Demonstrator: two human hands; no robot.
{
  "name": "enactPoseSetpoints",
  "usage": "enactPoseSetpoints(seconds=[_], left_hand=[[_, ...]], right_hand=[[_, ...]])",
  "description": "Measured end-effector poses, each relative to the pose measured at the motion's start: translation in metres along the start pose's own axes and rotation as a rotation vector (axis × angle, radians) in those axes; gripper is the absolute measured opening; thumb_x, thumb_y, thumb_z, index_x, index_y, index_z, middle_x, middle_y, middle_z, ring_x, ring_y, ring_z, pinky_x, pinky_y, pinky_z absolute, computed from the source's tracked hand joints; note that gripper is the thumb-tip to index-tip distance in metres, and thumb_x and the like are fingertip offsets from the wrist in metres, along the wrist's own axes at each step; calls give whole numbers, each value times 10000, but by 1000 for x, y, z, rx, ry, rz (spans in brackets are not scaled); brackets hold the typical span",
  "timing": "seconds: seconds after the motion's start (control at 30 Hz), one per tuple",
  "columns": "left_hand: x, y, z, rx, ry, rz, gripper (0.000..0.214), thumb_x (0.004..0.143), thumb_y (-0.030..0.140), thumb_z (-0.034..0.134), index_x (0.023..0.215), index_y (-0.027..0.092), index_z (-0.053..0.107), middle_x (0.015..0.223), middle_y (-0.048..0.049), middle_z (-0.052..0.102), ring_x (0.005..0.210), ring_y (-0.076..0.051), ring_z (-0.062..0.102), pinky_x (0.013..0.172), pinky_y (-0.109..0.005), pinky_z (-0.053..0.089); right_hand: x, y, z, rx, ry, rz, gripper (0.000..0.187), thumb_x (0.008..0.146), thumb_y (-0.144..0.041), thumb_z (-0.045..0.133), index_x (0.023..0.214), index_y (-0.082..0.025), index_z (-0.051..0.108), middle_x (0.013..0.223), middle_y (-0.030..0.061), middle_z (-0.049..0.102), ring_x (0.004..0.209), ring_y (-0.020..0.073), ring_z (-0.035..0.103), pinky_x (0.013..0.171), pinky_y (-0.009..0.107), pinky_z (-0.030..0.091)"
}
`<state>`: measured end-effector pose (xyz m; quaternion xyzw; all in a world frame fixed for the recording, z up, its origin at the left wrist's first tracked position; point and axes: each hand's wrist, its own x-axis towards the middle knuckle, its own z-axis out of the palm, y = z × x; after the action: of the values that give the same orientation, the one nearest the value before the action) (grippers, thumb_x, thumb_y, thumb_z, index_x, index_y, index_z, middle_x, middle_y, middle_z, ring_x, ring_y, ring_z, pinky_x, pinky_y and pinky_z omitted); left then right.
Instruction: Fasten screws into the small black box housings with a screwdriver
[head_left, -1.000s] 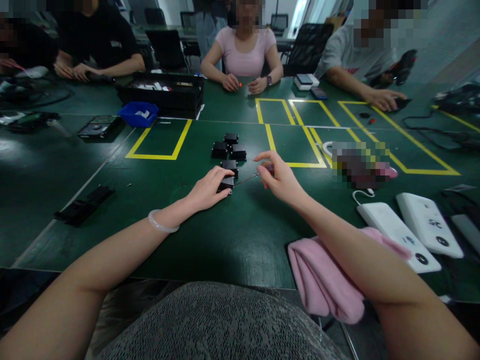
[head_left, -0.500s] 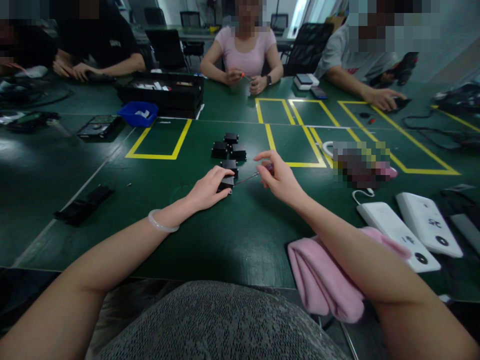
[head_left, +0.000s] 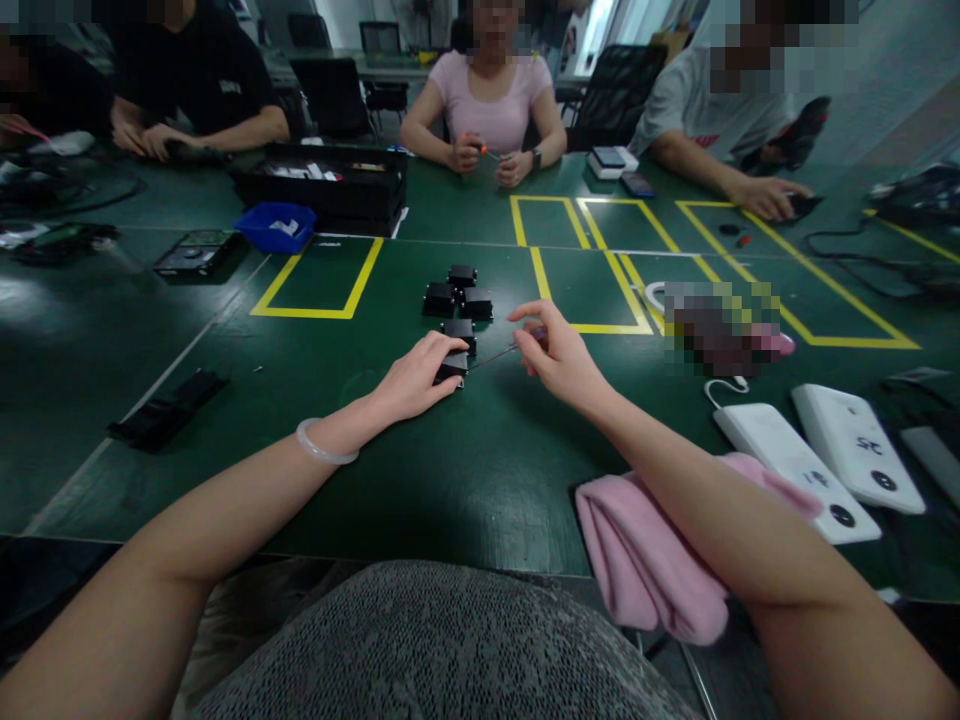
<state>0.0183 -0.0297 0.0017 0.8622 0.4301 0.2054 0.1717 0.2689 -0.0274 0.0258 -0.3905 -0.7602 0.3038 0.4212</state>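
Note:
My left hand (head_left: 420, 378) grips a small black block (head_left: 453, 367) on the green table, thumb on the near side and fingers over the top. A screwdriver (head_left: 495, 357) is in my right hand (head_left: 553, 355), its handle mostly hidden by the fingers. Its thin metal shaft points left, and the tip is at the right side of the held block; whether it touches is too small to tell. Just beyond, another black block (head_left: 459, 333) stands against my left fingers. Three more alike, one of them the farthest block (head_left: 463, 275), sit close together behind it.
A long black part (head_left: 166, 410) lies to the left. A blue tray (head_left: 276, 230) and a black box (head_left: 330, 200) stand farther back. On the right are white power banks (head_left: 859, 450) and a pink cloth (head_left: 637, 550). Several people sit across the table (head_left: 390, 480).

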Motion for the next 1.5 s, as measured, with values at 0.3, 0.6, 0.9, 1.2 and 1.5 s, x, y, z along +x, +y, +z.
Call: enactPoseSetpoints(seconds=[0.3,0.6,0.9,1.2,1.5], left_hand=[[0,-1,1,-5,2,3,430,962,284,580,1382,225,509,1362,-120,560,1263,-320,586,992,-490,560],[0,-1,1,-5,9,15,429,955,273,587,1374,215,518,1349,-120,566,1269,-320,583,1007,-483,551],[0,-2,0,-5,10,25,425,957,264,585,1374,219,520,1356,-116,563,1274,-317,583,1009,-474,553],[0,-2,1,-12,10,20,428,954,264,587,1375,215,522,1358,-120,563,1277,-319,580,1013,-482,550],[0,-4,3,-3,24,36,430,947,251,592,1369,199,523,1344,-129,567,1290,-320,574,1036,-491,535]], right_hand=[[0,-1,-2,-33,-6,30,142,1026,-355,545,954,-240,504,620,-66,470,506,109,452,539,277,344],[-1,1,0,-5,6,-18,113,1021,-295,523,1111,-230,510,726,-59,495,540,100,481,569,276,373],[0,1,0,-7,5,-15,84,1030,-308,533,1028,-226,515,673,-64,487,518,92,450,539,269,339],[0,1,-2,3,-20,4,143,1037,-363,533,984,-233,507,608,-86,479,464,91,456,523,265,339],[-1,-2,-1,3,-9,-6,59,1013,-243,518,1068,-236,498,672,-75,492,479,92,457,545,275,367]])
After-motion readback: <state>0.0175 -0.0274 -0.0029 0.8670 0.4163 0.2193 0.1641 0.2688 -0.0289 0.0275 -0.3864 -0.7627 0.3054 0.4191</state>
